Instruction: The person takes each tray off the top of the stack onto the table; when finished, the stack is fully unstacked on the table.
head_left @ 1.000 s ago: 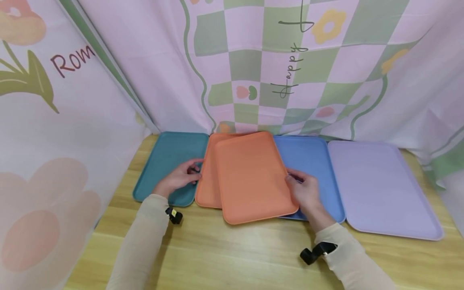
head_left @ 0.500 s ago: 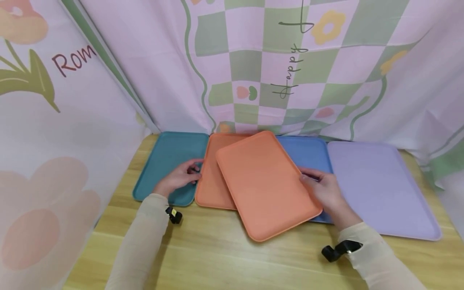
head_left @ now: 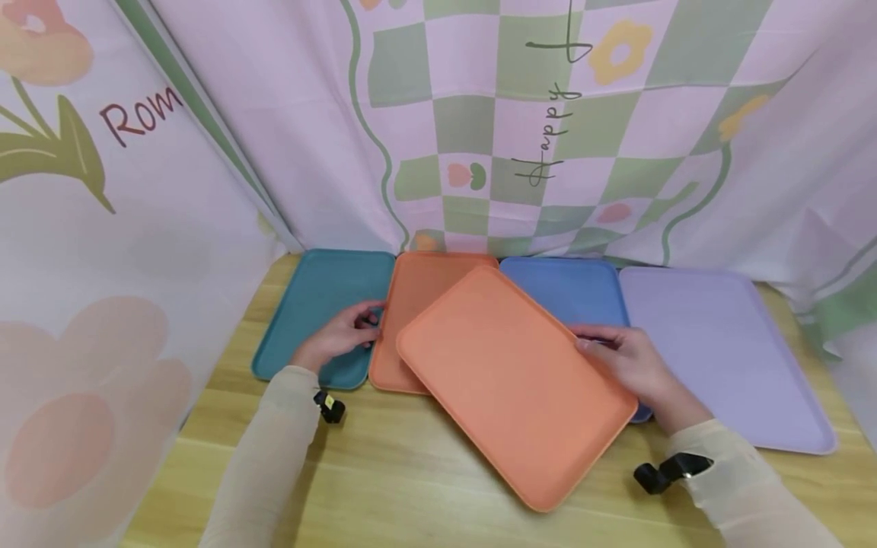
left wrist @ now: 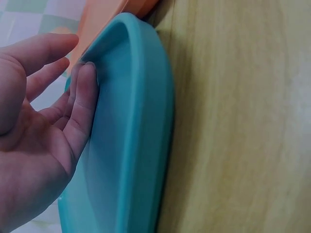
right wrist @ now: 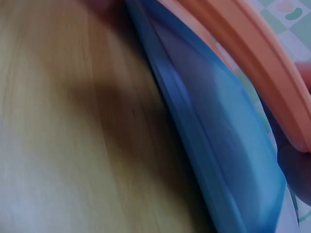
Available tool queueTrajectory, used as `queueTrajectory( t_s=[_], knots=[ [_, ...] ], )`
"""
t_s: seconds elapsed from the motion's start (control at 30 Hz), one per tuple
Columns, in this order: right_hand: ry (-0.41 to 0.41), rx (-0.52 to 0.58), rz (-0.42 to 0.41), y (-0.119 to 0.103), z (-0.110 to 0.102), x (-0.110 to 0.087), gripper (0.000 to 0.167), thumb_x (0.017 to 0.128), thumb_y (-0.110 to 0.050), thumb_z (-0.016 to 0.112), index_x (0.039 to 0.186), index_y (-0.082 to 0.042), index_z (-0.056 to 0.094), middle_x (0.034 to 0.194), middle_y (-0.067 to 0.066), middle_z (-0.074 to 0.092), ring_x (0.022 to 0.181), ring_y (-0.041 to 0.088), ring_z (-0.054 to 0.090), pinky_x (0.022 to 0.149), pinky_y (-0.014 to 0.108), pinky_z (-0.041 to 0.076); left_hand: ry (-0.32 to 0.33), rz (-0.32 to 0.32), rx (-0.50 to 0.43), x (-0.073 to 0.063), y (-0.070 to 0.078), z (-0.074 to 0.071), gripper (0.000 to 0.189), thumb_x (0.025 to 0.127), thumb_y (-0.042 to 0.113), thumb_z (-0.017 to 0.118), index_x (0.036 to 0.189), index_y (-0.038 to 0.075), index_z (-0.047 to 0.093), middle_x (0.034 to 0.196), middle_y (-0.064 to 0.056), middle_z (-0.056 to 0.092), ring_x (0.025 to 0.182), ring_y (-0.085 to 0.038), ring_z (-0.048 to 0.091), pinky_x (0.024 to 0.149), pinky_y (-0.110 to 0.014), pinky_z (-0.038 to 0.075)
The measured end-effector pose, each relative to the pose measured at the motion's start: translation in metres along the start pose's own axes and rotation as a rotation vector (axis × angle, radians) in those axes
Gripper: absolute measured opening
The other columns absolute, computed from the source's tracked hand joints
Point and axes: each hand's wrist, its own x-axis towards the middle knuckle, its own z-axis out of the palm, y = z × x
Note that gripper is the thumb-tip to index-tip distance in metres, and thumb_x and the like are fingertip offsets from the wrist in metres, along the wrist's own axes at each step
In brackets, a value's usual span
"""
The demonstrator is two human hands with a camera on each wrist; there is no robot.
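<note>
My right hand (head_left: pixel 632 364) pinches the right long edge of an orange tray (head_left: pixel 514 380), which is turned diagonally above the others. In the right wrist view the orange tray's rim (right wrist: pixel 262 63) stands over the blue tray, with part of the hand at the frame's right border. A second orange tray (head_left: pixel 428 285) lies beneath, partly covered. My left hand (head_left: pixel 341 335) is over the teal tray (head_left: pixel 329 281), fingertips right at the lower orange tray's left edge. In the left wrist view, the left hand's fingers (left wrist: pixel 85 92) are loosely bent, with nothing gripped between them.
A blue tray (head_left: pixel 565 285), partly covered, lies right of the lower orange one, and a larger lilac tray (head_left: pixel 712 342) is at far right. The trays stand in a row along a patterned curtain (head_left: pixel 521 114). Wooden tabletop (head_left: pixel 384 472) shows in front of them.
The upper orange tray has swung round and come forward and right with my right hand, baring more of the lower orange tray. My left hand has stayed in place.
</note>
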Motion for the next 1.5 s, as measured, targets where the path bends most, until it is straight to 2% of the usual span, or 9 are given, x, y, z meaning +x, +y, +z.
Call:
queueTrajectory(
  t_s=[0.1, 0.17, 0.33, 0.53, 0.83, 1.0, 1.17, 1.37, 1.5],
  knots=[
    [-0.025, 0.011, -0.043, 0.000, -0.002, -0.002, 0.033, 0.104, -0.018, 0.074, 0.130, 0.002, 0.077, 0.104, -0.011, 0.082, 0.082, 0.001, 0.073, 0.067, 0.024, 0.061, 0.000, 0.003, -0.015, -0.001, 0.000, 0.000, 0.063, 0.106, 0.009, 0.064, 0.165, 0.009, 0.043, 0.127, -0.016, 0.053, 0.092, -0.022, 0.060, 0.081, -0.032, 0.057],
    [-0.047, 0.010, -0.084, 0.001, -0.003, -0.003, 0.030, 0.103, -0.014, 0.075, 0.129, 0.002, 0.077, 0.105, -0.020, 0.080, 0.085, -0.002, 0.072, 0.068, 0.022, 0.060, -0.001, 0.008, -0.022, -0.001, 0.001, 0.000, 0.063, 0.106, 0.008, 0.064, 0.165, 0.008, 0.043, 0.126, -0.016, 0.053, 0.093, -0.022, 0.059, 0.081, -0.032, 0.057],
    [-0.106, 0.002, -0.178, 0.000, -0.003, -0.006, 0.026, 0.102, -0.007, 0.074, 0.125, 0.002, 0.079, 0.110, -0.028, 0.075, 0.093, -0.006, 0.070, 0.072, 0.018, 0.058, -0.005, 0.023, -0.033, -0.001, 0.000, 0.000, 0.062, 0.106, 0.007, 0.064, 0.164, 0.005, 0.042, 0.124, -0.016, 0.052, 0.095, -0.022, 0.058, 0.082, -0.032, 0.056],
    [-0.174, 0.002, -0.239, 0.002, 0.000, -0.012, 0.023, 0.102, -0.003, 0.072, 0.123, 0.000, 0.081, 0.115, -0.019, 0.079, 0.099, -0.005, 0.071, 0.076, 0.018, 0.059, -0.009, 0.015, -0.035, 0.001, -0.002, 0.000, 0.063, 0.106, 0.009, 0.065, 0.164, 0.007, 0.043, 0.122, -0.014, 0.052, 0.096, -0.022, 0.058, 0.081, -0.032, 0.057],
    [-0.307, 0.034, -0.237, 0.005, 0.002, -0.019, 0.024, 0.105, -0.006, 0.069, 0.126, -0.006, 0.081, 0.116, -0.003, 0.083, 0.101, 0.002, 0.076, 0.078, 0.024, 0.063, -0.009, 0.010, -0.041, 0.001, -0.003, 0.000, 0.064, 0.105, 0.009, 0.067, 0.164, 0.008, 0.044, 0.118, -0.011, 0.051, 0.091, -0.020, 0.058, 0.078, -0.030, 0.057],
    [-0.373, 0.067, -0.276, 0.007, 0.007, -0.021, 0.025, 0.105, -0.003, 0.068, 0.126, -0.006, 0.080, 0.115, 0.000, 0.083, 0.096, 0.006, 0.077, 0.074, 0.028, 0.064, -0.005, -0.001, -0.042, 0.001, 0.000, 0.001, 0.063, 0.105, 0.010, 0.066, 0.164, 0.009, 0.044, 0.119, -0.011, 0.052, 0.091, -0.021, 0.059, 0.079, -0.031, 0.057],
    [-0.403, 0.073, -0.319, 0.009, 0.016, -0.024, 0.025, 0.102, 0.000, 0.070, 0.123, -0.006, 0.082, 0.117, -0.002, 0.083, 0.101, 0.002, 0.076, 0.078, 0.023, 0.062, 0.006, 0.000, -0.029, 0.001, 0.002, 0.002, 0.063, 0.106, 0.009, 0.066, 0.164, 0.008, 0.043, 0.119, -0.013, 0.052, 0.092, -0.022, 0.058, 0.079, -0.032, 0.057],
    [-0.467, 0.062, -0.352, 0.005, 0.026, -0.027, 0.024, 0.103, -0.001, 0.069, 0.123, -0.005, 0.081, 0.117, 0.010, 0.082, 0.103, 0.003, 0.075, 0.081, 0.024, 0.063, 0.013, -0.012, -0.038, 0.001, 0.002, 0.002, 0.064, 0.105, 0.008, 0.066, 0.165, 0.011, 0.042, 0.119, -0.011, 0.051, 0.094, -0.022, 0.057, 0.079, -0.032, 0.057],
    [-0.488, 0.019, -0.342, -0.003, 0.030, -0.031, 0.022, 0.105, -0.006, 0.069, 0.123, -0.007, 0.082, 0.117, 0.011, 0.082, 0.104, 0.002, 0.075, 0.081, 0.025, 0.063, 0.013, -0.016, -0.041, 0.002, 0.001, 0.002, 0.065, 0.106, 0.009, 0.066, 0.166, 0.013, 0.042, 0.118, -0.011, 0.051, 0.094, -0.023, 0.057, 0.080, -0.032, 0.057]
  ],
)
